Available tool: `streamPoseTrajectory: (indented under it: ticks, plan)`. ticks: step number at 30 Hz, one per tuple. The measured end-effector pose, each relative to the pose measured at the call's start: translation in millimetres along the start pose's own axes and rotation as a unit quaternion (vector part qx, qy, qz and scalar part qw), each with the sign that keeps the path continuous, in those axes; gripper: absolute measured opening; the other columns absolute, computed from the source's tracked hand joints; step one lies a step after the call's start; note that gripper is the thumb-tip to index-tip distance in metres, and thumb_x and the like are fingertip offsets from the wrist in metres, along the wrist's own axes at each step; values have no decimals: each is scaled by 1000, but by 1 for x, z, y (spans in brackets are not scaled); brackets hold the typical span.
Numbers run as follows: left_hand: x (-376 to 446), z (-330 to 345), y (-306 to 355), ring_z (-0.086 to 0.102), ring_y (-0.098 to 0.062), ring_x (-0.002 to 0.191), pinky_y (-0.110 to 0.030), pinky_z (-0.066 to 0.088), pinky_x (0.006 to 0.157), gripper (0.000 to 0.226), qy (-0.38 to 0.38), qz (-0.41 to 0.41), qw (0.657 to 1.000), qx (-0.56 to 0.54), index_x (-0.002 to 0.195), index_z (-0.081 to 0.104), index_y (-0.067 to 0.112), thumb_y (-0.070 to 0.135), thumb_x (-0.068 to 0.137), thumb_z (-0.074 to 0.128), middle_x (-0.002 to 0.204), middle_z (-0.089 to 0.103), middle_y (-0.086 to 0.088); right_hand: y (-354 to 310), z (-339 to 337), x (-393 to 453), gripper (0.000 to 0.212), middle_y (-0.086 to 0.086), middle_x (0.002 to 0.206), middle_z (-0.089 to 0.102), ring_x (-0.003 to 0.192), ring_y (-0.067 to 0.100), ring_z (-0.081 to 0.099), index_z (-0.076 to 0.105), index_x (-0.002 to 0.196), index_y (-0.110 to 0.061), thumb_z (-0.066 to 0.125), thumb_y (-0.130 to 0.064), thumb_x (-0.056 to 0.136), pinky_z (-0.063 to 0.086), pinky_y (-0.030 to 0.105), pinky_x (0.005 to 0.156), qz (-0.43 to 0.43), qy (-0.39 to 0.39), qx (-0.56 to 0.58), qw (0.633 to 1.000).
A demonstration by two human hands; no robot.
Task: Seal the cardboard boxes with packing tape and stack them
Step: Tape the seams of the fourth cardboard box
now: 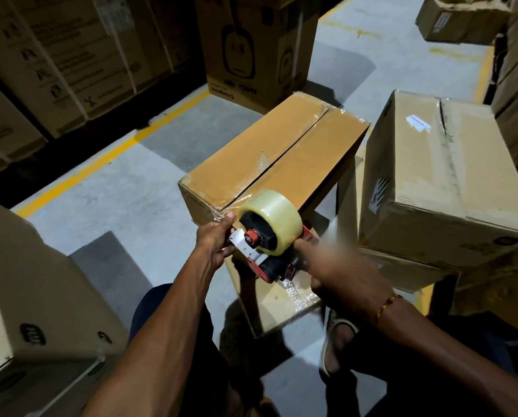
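A long cardboard box (269, 152) stands on the floor in front of me, its top flaps closed, with clear tape at the near and far ends of the seam. A red and black tape dispenser (269, 236) carrying a roll of clear tape sits against the box's near top edge. My right hand (339, 275) grips the dispenser's handle from the right. My left hand (218, 239) pinches the tape end and the metal plate at the dispenser's front, by the box's near corner. Crinkled tape runs down the box's near face.
Two stacked boxes (441, 182) stand close on the right. A large box (35, 296) sits at the left, a printed carton (251, 46) behind, and pallet cartons (56, 55) at the far left. A yellow floor line (113, 155) crosses the grey floor. My sandalled foot (336, 347) is below.
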State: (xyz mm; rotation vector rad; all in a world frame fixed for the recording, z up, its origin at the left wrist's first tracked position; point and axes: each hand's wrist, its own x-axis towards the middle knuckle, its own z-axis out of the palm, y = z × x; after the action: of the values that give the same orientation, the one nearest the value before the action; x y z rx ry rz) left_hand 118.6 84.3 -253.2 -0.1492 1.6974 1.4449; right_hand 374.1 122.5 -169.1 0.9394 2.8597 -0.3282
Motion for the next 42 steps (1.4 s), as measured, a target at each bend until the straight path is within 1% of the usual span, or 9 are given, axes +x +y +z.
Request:
streamPoseTrajectory:
  ticks: [6,10,13,17,21,32,35,39,42]
  plan:
    - [-2,-2,1,68,-36,104,-58,59,82,55,44,-2,996,-71,114,51,3,29,81,85,113,64,-17,6,10,2,60,6,90,60,73,34,57,8,150,-34,15,-31,90,52,49,64,-36,52,-3,998]
    - [-28,-8,-3,58,-23,95,-39,56,80,41,167,154,968,109,114,48,17,44,92,69,122,55,-9,5,12,0,61,1,83,53,74,33,56,13,149,-35,8,-37,88,54,53,69,-38,34,13,999]
    - [-58,-7,13,61,-10,90,-26,44,71,40,76,264,945,178,106,65,15,52,101,50,102,68,-2,7,8,2,63,0,95,57,90,32,57,13,151,-39,20,-32,88,50,48,81,-15,0,34,999]
    - [-87,2,46,63,-26,110,-45,47,103,91,-95,155,946,269,119,66,18,90,77,31,115,68,-8,0,-3,2,64,2,96,57,92,31,56,16,153,-36,38,-24,94,46,45,82,-5,-29,47,998]
    - [-96,12,67,53,-30,128,-43,42,105,97,-197,112,910,346,141,54,26,88,68,43,139,57,-9,-3,-9,13,62,5,92,58,80,33,52,21,142,-38,47,-18,90,46,43,72,22,-65,59,996]
    - [-76,21,71,55,-22,93,-39,42,82,66,-184,133,905,359,107,61,20,79,78,61,107,62,-5,-5,-12,21,56,13,107,63,85,35,49,24,137,-36,52,-17,92,44,41,74,45,-106,66,991]
    - [-75,9,65,57,-30,120,-45,43,106,98,-184,114,911,353,141,52,20,89,74,33,131,60,-14,0,-17,17,56,11,110,65,89,36,53,26,139,-36,53,-21,92,48,43,79,44,-90,68,993]
    - [-58,-12,38,58,-22,125,-35,36,110,51,-186,152,917,318,138,56,11,44,109,30,136,62,-12,11,-28,4,61,7,111,61,90,30,51,24,145,-40,54,-22,94,44,40,78,53,-78,34,995]
    - [-46,-25,21,59,-21,125,-28,41,104,35,-198,232,887,346,131,58,9,-3,104,40,130,66,-10,28,-34,-12,62,5,109,60,92,29,56,21,144,-46,54,-26,95,46,40,77,76,-73,14,994]
